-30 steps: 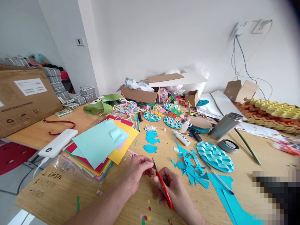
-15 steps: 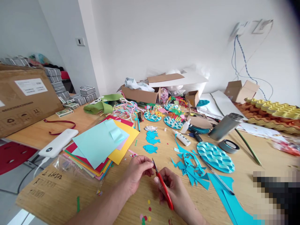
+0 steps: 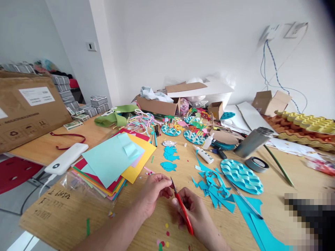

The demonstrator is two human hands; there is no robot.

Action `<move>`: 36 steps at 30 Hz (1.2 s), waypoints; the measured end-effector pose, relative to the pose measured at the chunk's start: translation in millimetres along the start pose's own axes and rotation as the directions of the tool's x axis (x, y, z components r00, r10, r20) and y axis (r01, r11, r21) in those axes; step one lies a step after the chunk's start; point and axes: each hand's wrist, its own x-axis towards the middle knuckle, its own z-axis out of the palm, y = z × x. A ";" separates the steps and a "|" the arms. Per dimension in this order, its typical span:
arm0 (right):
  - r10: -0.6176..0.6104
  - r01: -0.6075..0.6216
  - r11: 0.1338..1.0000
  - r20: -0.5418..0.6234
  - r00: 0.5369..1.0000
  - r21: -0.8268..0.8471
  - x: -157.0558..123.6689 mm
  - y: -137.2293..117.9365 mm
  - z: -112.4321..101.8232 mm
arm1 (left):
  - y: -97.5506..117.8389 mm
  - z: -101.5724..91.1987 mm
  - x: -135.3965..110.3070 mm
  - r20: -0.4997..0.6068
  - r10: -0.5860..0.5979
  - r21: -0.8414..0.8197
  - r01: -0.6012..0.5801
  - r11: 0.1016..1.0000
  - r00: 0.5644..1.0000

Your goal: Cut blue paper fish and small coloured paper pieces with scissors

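My right hand is closed round red-handled scissors, whose blades point up and left. Beside the blade tips, my left hand has its thumb and fingers pinched together; what is between them is hidden or too small to make out. Beyond my hands lie several blue paper fish and a white patterned fish. To the right of the scissors is a heap of blue paper scraps. Small coloured paper dots are scattered on the table near my right wrist.
Coloured paper sheets and a white power bank are at left. Toward the right are a glue bottle, a wavy blue paper disc, a pen, a tape roll and a metal flask. Boxes line the wall.
The whole view has shifted slightly, with objects now a little further right. Both hands and the scissors keep nearly the same pose.
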 end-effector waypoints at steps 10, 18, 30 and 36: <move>-0.019 0.019 1.000 0.009 1.000 -0.017 0.6 -0.3 -0.3 | -1.0 -0.9 1.5 0.006 0.017 0.017 -0.017 1.000 1.000; -0.007 0.007 1.000 0.009 1.000 -0.007 -0.2 0.5 -0.6 | -0.9 -1.2 0.7 0.008 0.020 0.027 -0.020 0.999 1.000; 0.014 -0.014 1.000 0.003 1.000 0.011 -1.0 -1.6 0.3 | 0.6 -2.8 3.4 -0.018 0.028 0.018 -0.028 0.999 0.999; 0.005 -0.005 1.000 -0.004 1.000 0.003 -1.1 -2.2 0.7 | 0.4 -1.2 1.0 -0.007 0.025 0.012 -0.025 1.000 1.000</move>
